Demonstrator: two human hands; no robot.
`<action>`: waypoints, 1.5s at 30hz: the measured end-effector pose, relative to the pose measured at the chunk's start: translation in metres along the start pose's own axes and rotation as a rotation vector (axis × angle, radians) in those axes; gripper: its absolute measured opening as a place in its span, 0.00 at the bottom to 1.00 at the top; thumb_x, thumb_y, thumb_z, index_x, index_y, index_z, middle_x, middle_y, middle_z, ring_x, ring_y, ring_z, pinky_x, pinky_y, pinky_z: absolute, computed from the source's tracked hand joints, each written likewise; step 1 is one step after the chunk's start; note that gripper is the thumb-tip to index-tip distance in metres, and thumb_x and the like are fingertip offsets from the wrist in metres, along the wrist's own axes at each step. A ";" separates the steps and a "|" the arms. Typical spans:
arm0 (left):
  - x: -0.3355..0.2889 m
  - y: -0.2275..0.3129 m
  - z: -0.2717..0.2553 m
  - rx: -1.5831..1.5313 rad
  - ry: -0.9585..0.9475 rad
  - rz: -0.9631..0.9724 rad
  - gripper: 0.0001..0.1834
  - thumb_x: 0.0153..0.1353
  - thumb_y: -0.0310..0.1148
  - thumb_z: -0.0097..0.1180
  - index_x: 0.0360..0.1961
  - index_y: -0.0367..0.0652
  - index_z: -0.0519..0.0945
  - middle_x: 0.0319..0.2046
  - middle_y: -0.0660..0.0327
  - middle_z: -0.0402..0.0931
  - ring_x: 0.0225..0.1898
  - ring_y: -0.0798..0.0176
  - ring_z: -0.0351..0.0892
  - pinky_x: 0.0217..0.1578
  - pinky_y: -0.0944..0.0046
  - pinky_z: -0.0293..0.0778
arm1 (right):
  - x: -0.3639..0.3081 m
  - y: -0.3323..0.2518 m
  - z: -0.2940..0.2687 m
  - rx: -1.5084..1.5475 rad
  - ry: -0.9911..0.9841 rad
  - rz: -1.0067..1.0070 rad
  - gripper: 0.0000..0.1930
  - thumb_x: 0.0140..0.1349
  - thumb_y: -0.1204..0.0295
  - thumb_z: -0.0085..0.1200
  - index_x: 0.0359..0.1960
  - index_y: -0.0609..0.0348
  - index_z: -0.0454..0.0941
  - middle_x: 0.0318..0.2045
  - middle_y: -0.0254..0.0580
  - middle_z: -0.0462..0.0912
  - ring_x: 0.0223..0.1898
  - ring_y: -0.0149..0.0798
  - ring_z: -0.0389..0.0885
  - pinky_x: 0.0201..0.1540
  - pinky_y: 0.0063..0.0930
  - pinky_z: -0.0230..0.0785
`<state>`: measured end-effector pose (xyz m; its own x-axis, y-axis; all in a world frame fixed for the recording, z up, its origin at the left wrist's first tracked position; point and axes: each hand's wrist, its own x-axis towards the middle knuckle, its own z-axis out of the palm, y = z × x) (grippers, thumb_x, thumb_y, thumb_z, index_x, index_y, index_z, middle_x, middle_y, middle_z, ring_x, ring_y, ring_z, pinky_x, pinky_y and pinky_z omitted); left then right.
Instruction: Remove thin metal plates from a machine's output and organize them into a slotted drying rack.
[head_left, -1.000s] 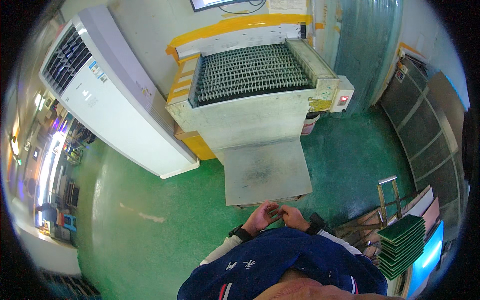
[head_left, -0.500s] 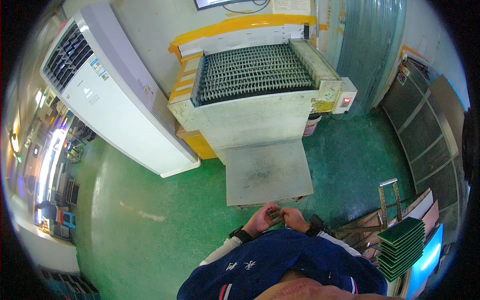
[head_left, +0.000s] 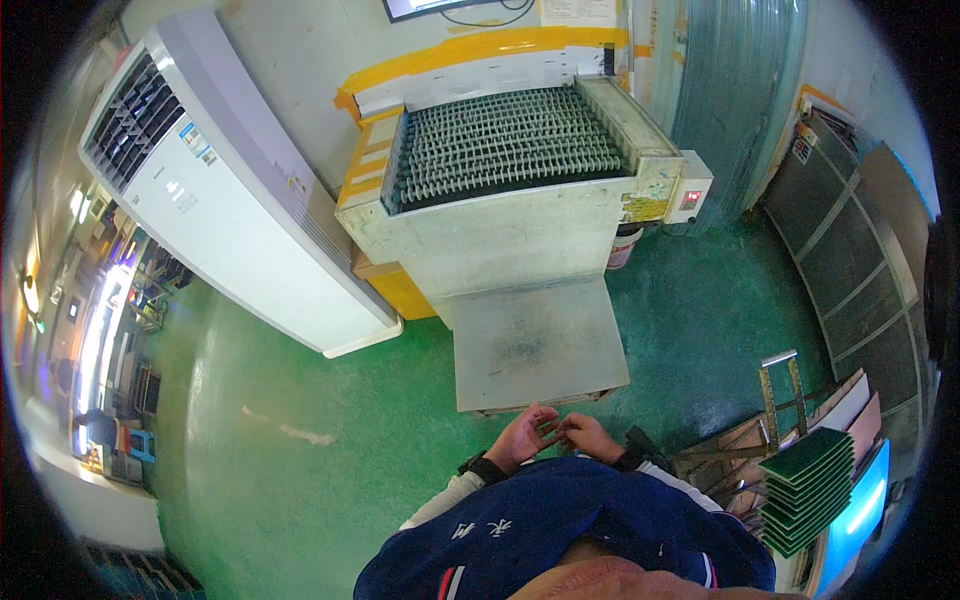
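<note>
Grey and very small, a thing (head_left: 553, 432) sat pinched between the two hands, just past the near edge of the flat grey metal shelf (head_left: 535, 340); it was too small to tell what it was. The left hand (head_left: 522, 438) had its fingers curled in around it, and the right hand (head_left: 590, 436) had its fingertips bent and pressed against the same spot, so both hands touched each other there. A dark watch (head_left: 482, 467) sat on the left wrist, and blue sleeves (head_left: 560, 520) covered the arms. Past the shelf stood a pale machine with a grey roller belt (head_left: 505, 145) on top. A big white air cooler (head_left: 220, 190) leaned to the left. A stack of green boards (head_left: 808, 488) stood to the right on the green floor (head_left: 300, 440).
</note>
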<state>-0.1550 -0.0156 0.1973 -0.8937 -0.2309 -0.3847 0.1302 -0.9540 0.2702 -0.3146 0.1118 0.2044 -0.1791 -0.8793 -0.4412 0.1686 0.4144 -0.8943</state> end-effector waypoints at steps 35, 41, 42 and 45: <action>0.006 -0.004 -0.004 0.011 -0.028 -0.049 0.20 0.72 0.46 0.44 0.47 0.39 0.76 0.49 0.55 0.76 0.55 0.52 0.74 0.61 0.49 0.67 | -0.001 0.010 -0.016 -0.169 -0.069 -0.089 0.09 0.58 0.83 0.47 0.40 0.64 0.75 0.32 0.41 0.80 0.34 0.35 0.79 0.37 0.30 0.73; 0.006 -0.004 0.004 0.008 -0.009 -0.073 0.19 0.72 0.46 0.45 0.46 0.39 0.76 0.48 0.55 0.76 0.54 0.53 0.74 0.61 0.48 0.67 | -0.002 0.012 -0.016 -0.355 -0.004 -0.179 0.11 0.52 0.82 0.47 0.38 0.65 0.76 0.30 0.44 0.81 0.33 0.38 0.80 0.37 0.33 0.73; 0.006 -0.004 0.003 0.009 -0.004 -0.077 0.20 0.71 0.46 0.45 0.46 0.39 0.76 0.48 0.55 0.76 0.55 0.53 0.74 0.61 0.48 0.67 | -0.005 0.003 -0.013 -0.451 0.036 -0.209 0.11 0.51 0.81 0.46 0.37 0.65 0.77 0.30 0.47 0.81 0.33 0.40 0.81 0.37 0.35 0.73; 0.010 -0.007 -0.006 0.012 -0.006 -0.077 0.21 0.71 0.47 0.45 0.46 0.39 0.76 0.49 0.54 0.76 0.55 0.52 0.74 0.61 0.48 0.67 | -0.010 -0.010 -0.008 -0.567 0.066 -0.234 0.11 0.52 0.79 0.47 0.37 0.65 0.77 0.30 0.52 0.81 0.33 0.45 0.81 0.38 0.38 0.73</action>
<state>-0.1620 -0.0122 0.1866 -0.9035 -0.1556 -0.3993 0.0557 -0.9665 0.2506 -0.3220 0.1186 0.2177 -0.2114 -0.9532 -0.2163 -0.4203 0.2885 -0.8603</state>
